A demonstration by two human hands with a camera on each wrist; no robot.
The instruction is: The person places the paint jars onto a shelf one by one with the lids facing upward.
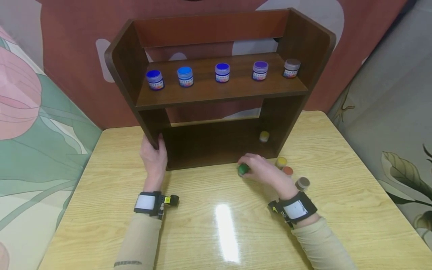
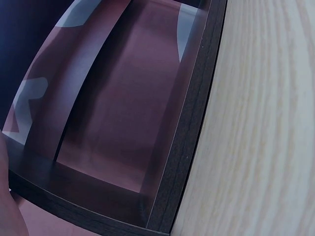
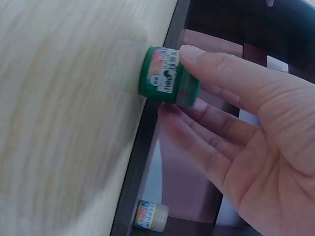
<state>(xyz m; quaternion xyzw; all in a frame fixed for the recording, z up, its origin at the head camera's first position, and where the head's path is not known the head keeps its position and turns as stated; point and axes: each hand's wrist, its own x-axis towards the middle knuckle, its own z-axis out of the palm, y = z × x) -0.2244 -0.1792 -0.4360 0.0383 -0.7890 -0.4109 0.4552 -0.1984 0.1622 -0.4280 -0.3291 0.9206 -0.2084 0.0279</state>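
My right hand (image 1: 264,170) pinches a small green paint jar (image 3: 162,76) between thumb and fingers, at the front edge of the lower board. Whether the jar touches the table cannot be told. With my left hand (image 1: 153,155) I grip the left side panel of the dark brown wooden shelf (image 1: 222,99), thumb on the panel's inner side. In the left wrist view only a sliver of that hand shows at the lower left. One yellow-lidded jar (image 1: 264,136) stands on the lower board near the right panel.
Several blue and purple paint jars (image 1: 222,72) and a grey-brown-lidded one (image 1: 291,68) line the upper board. On the table (image 1: 189,225), right of my right hand, are a yellow jar (image 1: 281,162), an orange-red jar (image 1: 287,171) and a brown jar (image 1: 302,183).
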